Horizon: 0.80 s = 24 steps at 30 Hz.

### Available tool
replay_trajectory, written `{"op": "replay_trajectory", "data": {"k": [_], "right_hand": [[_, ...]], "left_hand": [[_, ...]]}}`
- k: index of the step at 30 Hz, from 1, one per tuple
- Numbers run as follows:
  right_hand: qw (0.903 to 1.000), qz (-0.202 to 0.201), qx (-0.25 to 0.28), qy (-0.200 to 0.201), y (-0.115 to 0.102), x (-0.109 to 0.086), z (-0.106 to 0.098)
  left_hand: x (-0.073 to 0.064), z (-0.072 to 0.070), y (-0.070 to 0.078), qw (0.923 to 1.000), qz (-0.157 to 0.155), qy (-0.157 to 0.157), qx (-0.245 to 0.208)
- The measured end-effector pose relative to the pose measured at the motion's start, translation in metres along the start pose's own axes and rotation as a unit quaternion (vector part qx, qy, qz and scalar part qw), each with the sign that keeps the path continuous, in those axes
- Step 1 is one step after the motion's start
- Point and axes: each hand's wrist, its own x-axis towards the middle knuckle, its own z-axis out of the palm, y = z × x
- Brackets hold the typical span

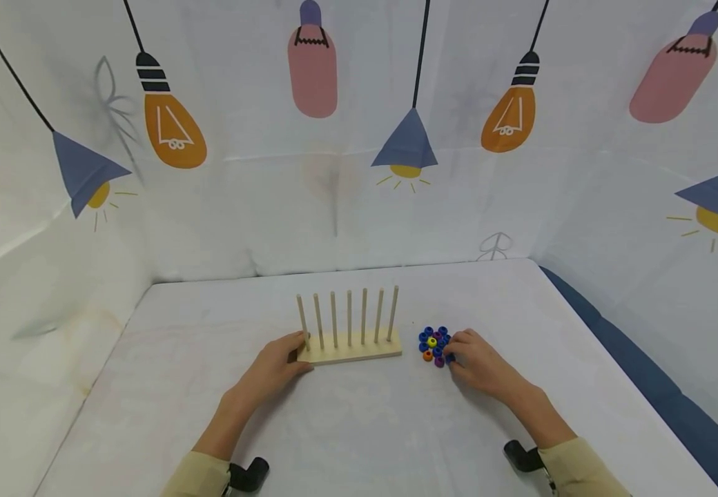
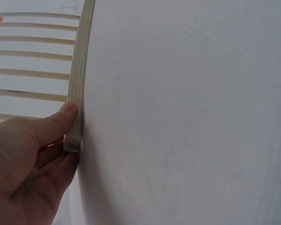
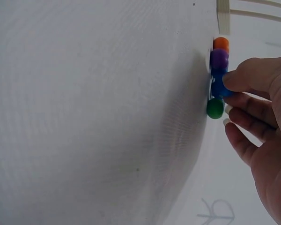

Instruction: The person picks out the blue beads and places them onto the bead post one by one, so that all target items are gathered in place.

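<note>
A pale wooden peg stand (image 1: 354,353) with several upright dowels stands in the middle of the white table. My left hand (image 1: 275,366) grips the left end of its base, thumb on the front edge in the left wrist view and fingers around the end. To the right of the stand lies a small cluster of beads, mostly blue, with a yellow bead (image 1: 432,342), an orange bead (image 1: 427,356) and a purple bead (image 1: 439,362). At the cluster's right side my right hand (image 1: 482,366) pinches a blue bead (image 3: 219,86) between thumb and finger. A green bead (image 3: 215,108) sits beside those fingertips.
White cloth walls printed with lamps and bulbs (image 1: 175,131) enclose the table (image 1: 359,435) at the back and sides. Dark blue fabric (image 1: 632,366) shows past the right table edge. A black wrist device (image 1: 250,475) is worn at each sleeve.
</note>
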Motion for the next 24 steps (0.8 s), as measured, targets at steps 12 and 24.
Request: {"op": "replay_trajectory", "data": {"k": [12, 24], "right_hand": [[0.9994, -0.009, -0.008, 0.034, -0.005, 0.007, -0.012], [0.9992, -0.011, 0.013, 0.035, -0.019, 0.019, -0.021]], "left_hand": [[0.003, 0.003, 0.004, 0.9997, -0.021, 0.005, -0.012], [0.001, 0.002, 0.005, 0.9998, -0.019, 0.008, 0.002]]}}
